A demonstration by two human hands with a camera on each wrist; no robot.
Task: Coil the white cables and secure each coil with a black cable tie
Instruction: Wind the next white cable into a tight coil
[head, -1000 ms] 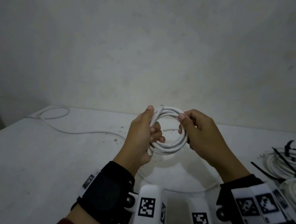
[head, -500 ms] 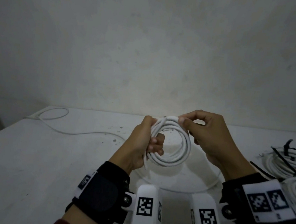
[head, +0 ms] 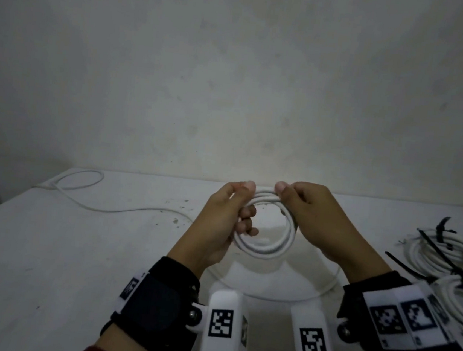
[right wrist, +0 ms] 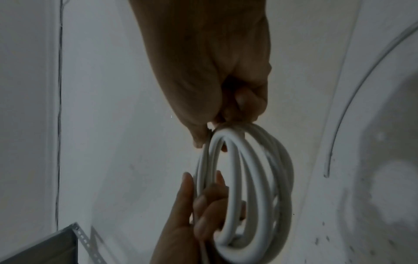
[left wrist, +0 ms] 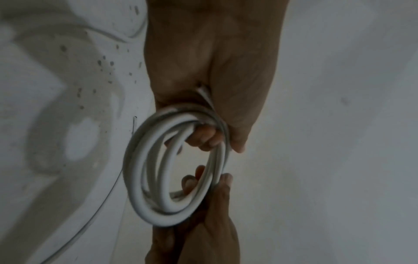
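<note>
Your table (head: pixel 44 255) is the biggest thing here, white and scuffed, with a plain wall (head: pixel 235 75) behind its far edge. A loose cable (head: pixel 112 210) trails across the far left of the table, looping at its far end and running right toward your left hand. On the right side lie two tied coils (head: pixel 445 252), one nearer you and one farther, each white and cinched with black ties (head: pixel 442 256); the nearer one runs off the right edge, so you see only part of it.

Both of your hands are raised above the middle of the table, and between them you hold the coil (head: pixel 267 245) of white cable upright, several turns thick. Your left hand (head: pixel 219 225) has its fingers curled through the ring and its thumb laid over the top left, gripping the turns together; the left wrist view shows the cable end (left wrist: pixel 204 92) tucked against your palm there. Your right hand (head: pixel 325 222) pinches the top right of the coil, thumb on the near side and fingers wrapped behind. The two thumbs sit near each other on the top arc, not touching.

A wide curved shadow line (head: pixel 324 291) lies on the table under the coil
</note>
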